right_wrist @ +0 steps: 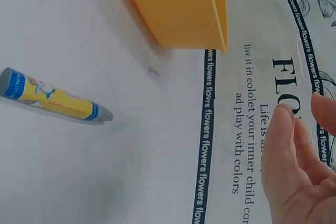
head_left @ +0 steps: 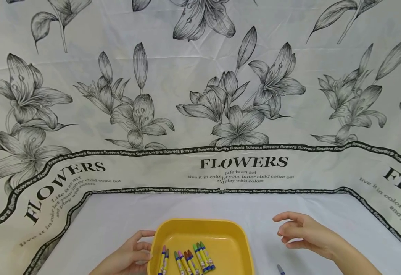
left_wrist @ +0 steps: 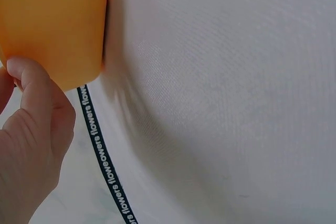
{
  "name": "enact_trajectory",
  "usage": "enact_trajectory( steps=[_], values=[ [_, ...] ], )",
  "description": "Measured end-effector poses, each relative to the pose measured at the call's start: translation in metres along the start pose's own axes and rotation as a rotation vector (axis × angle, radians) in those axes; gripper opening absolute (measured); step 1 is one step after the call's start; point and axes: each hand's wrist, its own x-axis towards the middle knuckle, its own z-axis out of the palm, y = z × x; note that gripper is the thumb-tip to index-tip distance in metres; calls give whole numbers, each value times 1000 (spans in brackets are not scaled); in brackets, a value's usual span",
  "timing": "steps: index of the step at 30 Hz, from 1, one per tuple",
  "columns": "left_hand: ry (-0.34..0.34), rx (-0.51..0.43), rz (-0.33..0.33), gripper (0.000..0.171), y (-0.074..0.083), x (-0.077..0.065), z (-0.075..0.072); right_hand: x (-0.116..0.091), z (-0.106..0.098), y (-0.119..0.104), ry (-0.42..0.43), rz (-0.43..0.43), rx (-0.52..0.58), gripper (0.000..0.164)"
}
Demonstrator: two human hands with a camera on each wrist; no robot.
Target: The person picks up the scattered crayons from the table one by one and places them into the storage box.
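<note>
My left hand (head_left: 126,256) is at the left side of a yellow tray (head_left: 200,225), its fingertips touching the outer wall near the rim. In the left wrist view, the fingers (left_wrist: 34,85) meet the tray's side. Inside the tray lie several crayons with yellow wrappers: a green crayon (head_left: 205,255), a brown crayon (head_left: 193,261), a pink crayon (head_left: 183,261) and others. To the right of the tray, my right hand (head_left: 310,235) hovers with loosely bent fingers and nothing in them. A grey crayon (right_wrist: 55,95) lies on the white surface below that hand.
The white tabletop (head_left: 118,214) surrounds the tray. Behind it and at both sides rises a pale cloth (head_left: 173,168) printed with lilies and lettering, edged by black bands.
</note>
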Motion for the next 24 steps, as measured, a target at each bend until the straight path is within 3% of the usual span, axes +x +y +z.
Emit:
enact_trajectory(
  steps=[13,19,24],
  values=[
    [31,41,22,64,2,5,0,-15,-8,16,-25,68,8,26],
    [18,56,20,62,1,4,-1,-17,-4,29,-66,75,39,25],
    [17,60,13,62,2,4,-1,-20,0,42,-53,121,46,32]
  ],
)
